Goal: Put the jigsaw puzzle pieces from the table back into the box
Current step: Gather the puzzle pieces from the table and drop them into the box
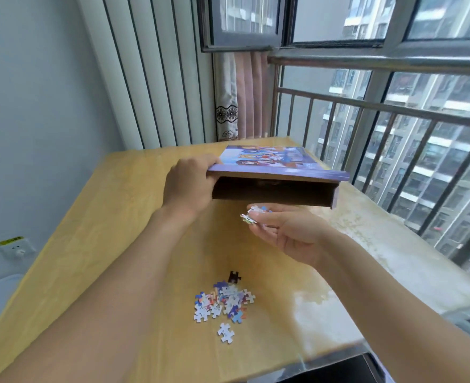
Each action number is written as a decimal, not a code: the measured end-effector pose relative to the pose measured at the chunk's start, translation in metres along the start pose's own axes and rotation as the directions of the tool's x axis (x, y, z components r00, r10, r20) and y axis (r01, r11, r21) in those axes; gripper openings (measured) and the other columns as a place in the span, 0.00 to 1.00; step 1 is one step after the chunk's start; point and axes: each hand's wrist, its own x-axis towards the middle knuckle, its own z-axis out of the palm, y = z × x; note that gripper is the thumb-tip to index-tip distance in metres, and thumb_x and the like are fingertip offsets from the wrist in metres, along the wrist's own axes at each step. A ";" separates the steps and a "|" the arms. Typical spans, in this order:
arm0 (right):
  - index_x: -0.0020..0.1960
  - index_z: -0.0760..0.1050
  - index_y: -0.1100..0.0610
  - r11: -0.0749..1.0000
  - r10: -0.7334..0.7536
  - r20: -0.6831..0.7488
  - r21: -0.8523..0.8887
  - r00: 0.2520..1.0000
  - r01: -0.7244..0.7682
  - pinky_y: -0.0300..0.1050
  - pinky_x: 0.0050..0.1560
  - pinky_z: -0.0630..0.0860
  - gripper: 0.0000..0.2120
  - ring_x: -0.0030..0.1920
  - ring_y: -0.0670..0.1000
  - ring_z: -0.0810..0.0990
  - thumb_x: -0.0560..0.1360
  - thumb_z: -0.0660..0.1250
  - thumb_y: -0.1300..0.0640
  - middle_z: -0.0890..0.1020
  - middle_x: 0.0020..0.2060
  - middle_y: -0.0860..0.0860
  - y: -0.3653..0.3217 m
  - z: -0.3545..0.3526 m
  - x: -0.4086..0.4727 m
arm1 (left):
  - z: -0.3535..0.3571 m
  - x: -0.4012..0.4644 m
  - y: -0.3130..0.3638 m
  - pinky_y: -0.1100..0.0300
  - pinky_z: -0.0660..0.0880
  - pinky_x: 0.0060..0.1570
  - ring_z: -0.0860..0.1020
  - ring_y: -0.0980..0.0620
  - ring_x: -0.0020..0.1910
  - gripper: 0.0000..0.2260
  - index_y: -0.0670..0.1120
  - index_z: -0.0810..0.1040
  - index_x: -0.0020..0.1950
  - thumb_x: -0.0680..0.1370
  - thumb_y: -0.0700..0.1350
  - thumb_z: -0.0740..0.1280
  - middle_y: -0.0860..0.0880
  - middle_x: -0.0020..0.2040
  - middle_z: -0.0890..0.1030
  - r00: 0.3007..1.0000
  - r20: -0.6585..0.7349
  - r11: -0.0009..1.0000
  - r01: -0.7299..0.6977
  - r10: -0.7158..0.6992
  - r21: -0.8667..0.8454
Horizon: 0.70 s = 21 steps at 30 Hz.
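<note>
Holding pieces (254, 212) beneath box (278, 172), hands apart

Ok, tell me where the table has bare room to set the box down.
Bare wood lies left of the left hand toward the wall, and between the box and the loose puzzle pieces. It is crowded only around that pile, near the table front.

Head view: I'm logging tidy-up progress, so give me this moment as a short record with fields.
left hand: grips the box's left end, holding it above the table
box: lifted, open side facing the camera, picture side up
right hand: palm up just below the opening, holding a few pieces
pile of pieces: on the table, near edge
table: wooden
progress: most pieces not yet in the box
</note>
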 end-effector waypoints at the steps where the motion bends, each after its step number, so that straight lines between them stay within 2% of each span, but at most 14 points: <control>1: 0.57 0.80 0.67 0.999 -0.020 -0.032 0.039 0.999 0.022 0.38 0.44 0.82 0.14 0.49 0.53 0.86 0.72 0.73 0.70 0.83 0.55 0.62 -0.013 0.001 0.000 | -0.006 0.010 0.006 0.50 0.73 0.37 0.73 0.39 0.38 0.06 0.50 0.82 0.46 0.77 0.42 0.65 0.47 0.36 0.80 1.000 -0.016 1.000 -0.019 0.019 -0.003; 3: 0.58 0.79 0.69 0.992 -0.063 -0.082 0.107 0.995 0.071 0.39 0.45 0.83 0.15 0.50 0.53 0.86 0.72 0.73 0.71 0.82 0.55 0.62 -0.039 0.003 0.000 | -0.015 0.025 0.017 0.50 0.73 0.37 0.73 0.40 0.38 0.05 0.49 0.81 0.45 0.78 0.44 0.65 0.48 0.34 0.77 0.999 -0.025 0.999 -0.048 0.048 0.004; 6: 0.54 0.80 0.70 0.984 -0.106 -0.126 0.131 0.986 0.123 0.39 0.44 0.84 0.10 0.49 0.53 0.84 0.73 0.72 0.71 0.81 0.50 0.59 -0.075 0.005 -0.001 | -0.024 0.043 0.026 0.51 0.73 0.39 0.72 0.41 0.38 0.06 0.50 0.79 0.43 0.79 0.48 0.66 0.50 0.33 0.75 0.999 -0.014 0.999 -0.052 0.052 0.006; 10: 0.49 0.79 0.68 0.988 -0.156 -0.243 -0.056 0.957 0.147 0.39 0.38 0.84 0.05 0.48 0.52 0.83 0.73 0.72 0.72 0.80 0.51 0.59 -0.107 0.013 0.011 | -0.037 0.059 0.035 0.50 0.74 0.38 0.73 0.40 0.38 0.06 0.49 0.80 0.44 0.79 0.48 0.66 0.47 0.34 0.77 0.996 -0.049 0.997 -0.074 0.074 0.010; 13: 0.50 0.77 0.69 0.981 -0.172 -0.305 -0.136 0.937 0.136 0.39 0.35 0.83 0.05 0.44 0.54 0.83 0.74 0.70 0.73 0.82 0.47 0.60 -0.127 0.019 0.023 | -0.042 0.065 0.042 0.53 0.70 0.37 0.73 0.39 0.37 0.05 0.50 0.81 0.45 0.78 0.44 0.66 0.48 0.33 0.76 0.995 -0.073 0.997 -0.071 0.072 0.006; 14: 0.50 0.76 0.70 0.984 -0.155 -0.301 -0.129 0.941 0.121 0.39 0.38 0.83 0.03 0.45 0.55 0.84 0.76 0.68 0.72 0.81 0.45 0.61 -0.133 0.023 0.024 | -0.043 0.066 0.042 0.53 0.69 0.37 0.73 0.39 0.37 0.06 0.49 0.81 0.45 0.77 0.42 0.65 0.48 0.33 0.76 0.995 -0.075 0.997 -0.071 0.072 0.009; 15: 0.50 0.74 0.69 0.988 -0.132 -0.286 -0.121 0.949 0.101 0.39 0.46 0.83 0.02 0.49 0.57 0.84 0.78 0.65 0.72 0.81 0.46 0.63 -0.138 0.028 0.026 | -0.043 0.067 0.042 0.53 0.69 0.36 0.72 0.39 0.37 0.06 0.49 0.81 0.44 0.77 0.41 0.65 0.47 0.32 0.76 0.994 -0.077 0.997 -0.071 0.071 0.007; 17: 0.55 0.73 0.69 0.989 -0.122 -0.271 -0.110 0.955 0.095 0.42 0.62 0.78 0.06 0.63 0.60 0.79 0.80 0.60 0.73 0.78 0.56 0.64 -0.144 0.035 0.030 | -0.044 0.066 0.041 0.54 0.68 0.36 0.72 0.40 0.36 0.07 0.49 0.81 0.44 0.76 0.41 0.64 0.48 0.32 0.75 0.995 -0.084 0.998 -0.060 0.059 -0.003; 18: 0.58 0.71 0.69 0.990 -0.128 -0.238 -0.083 0.963 0.111 0.46 0.65 0.75 0.09 0.66 0.60 0.76 0.80 0.57 0.74 0.76 0.60 0.64 -0.143 0.037 0.031 | -0.044 0.066 0.040 0.54 0.69 0.36 0.72 0.40 0.36 0.07 0.50 0.81 0.44 0.76 0.41 0.64 0.49 0.32 0.75 0.994 -0.091 0.998 -0.056 0.054 -0.010; 21: 0.61 0.69 0.69 0.994 -0.105 -0.120 -0.008 0.987 0.105 0.52 0.68 0.74 0.13 0.67 0.62 0.74 0.78 0.56 0.77 0.72 0.66 0.64 -0.132 0.034 0.037 | -0.048 0.064 0.032 0.52 0.74 0.39 0.75 0.40 0.38 0.08 0.50 0.81 0.45 0.77 0.41 0.64 0.47 0.34 0.78 0.994 -0.102 0.999 -0.032 0.031 -0.014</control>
